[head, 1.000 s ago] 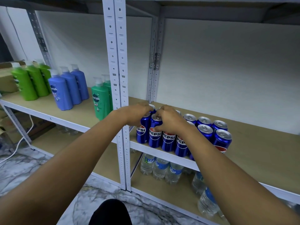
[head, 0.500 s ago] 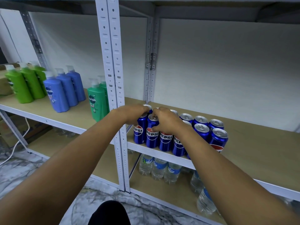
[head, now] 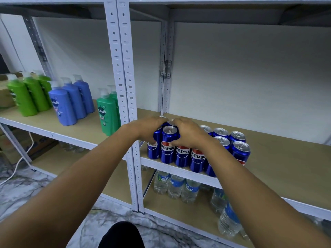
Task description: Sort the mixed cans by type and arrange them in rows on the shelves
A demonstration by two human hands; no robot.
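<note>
1. Pepsi cans (head: 182, 154) stand in rows at the left front corner of the right-hand shelf board (head: 286, 158), just beside the white upright post (head: 129, 97).
2. Left hand (head: 143, 129) curls round the leftmost can (head: 153, 149); right hand (head: 188, 135) curls over the cans next to it, thumb on a front can's label. Both are clamped on cans.
3. To square the block well, I judge both hands should press inward evenly and low, so no can tips off the front edge.
4. Labels look best kept facing forward.
5. Shampoo bottles (head: 68, 102) fill the left-hand shelf; water bottles (head: 176, 185) sit on the shelf below; the floor (head: 26, 190) is marbled.
</note>
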